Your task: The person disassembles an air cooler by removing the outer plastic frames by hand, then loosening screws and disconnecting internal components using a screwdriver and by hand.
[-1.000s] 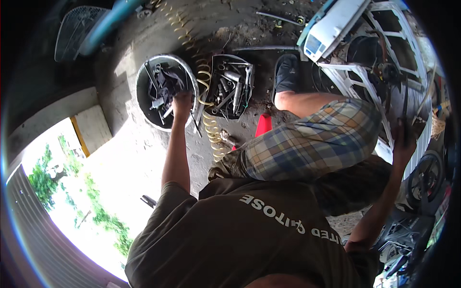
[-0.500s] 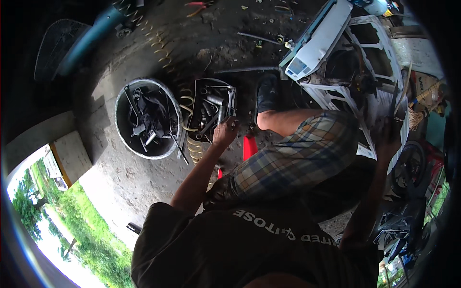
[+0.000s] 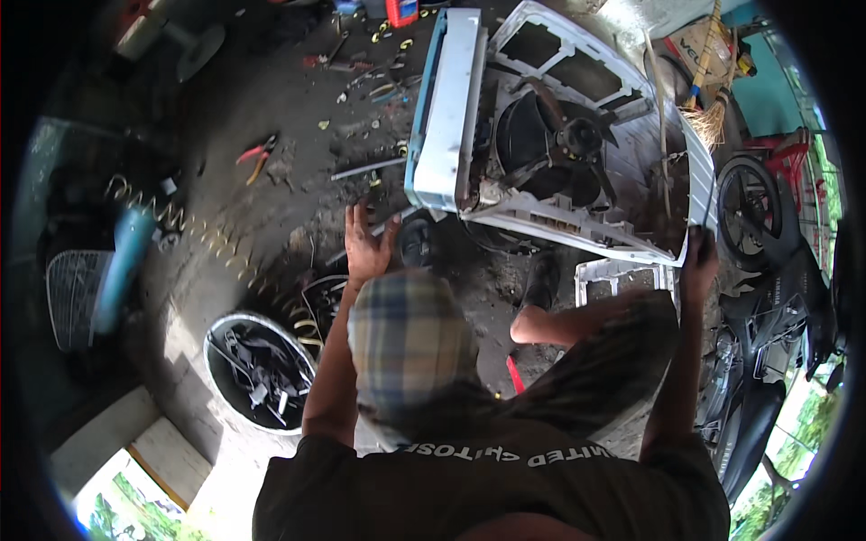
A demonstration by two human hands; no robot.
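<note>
My left hand point(image 3: 365, 245) is held over the ground with its fingers spread and nothing in them, close to the blue-edged end of a white appliance casing point(image 3: 446, 117). The casing lies opened up, showing a dark round part with blade-like arms point(image 3: 577, 140). At the casing's near right corner, my right hand point(image 3: 697, 261) is closed round a thin dark rod-like tool point(image 3: 707, 212) that points away from me; its kind cannot be made out. Whether this hand also touches the casing is unclear. My left forearm partly hides a toolbox point(image 3: 327, 296).
A round tub point(image 3: 209, 361) of tools and dark parts stands left, beside a coiled hose point(image 3: 221, 248). Red-handled pliers point(image 3: 259, 160) and a metal bar point(image 3: 370, 169) lie on the dirt floor. A motorcycle point(image 3: 767, 334) and a broom point(image 3: 708, 122) are at the right.
My left hand has left the toolbox, moved forward and spread its fingers. The view has shifted, bringing the casing nearer the middle. My right hand stays by the casing with the thin tool.
</note>
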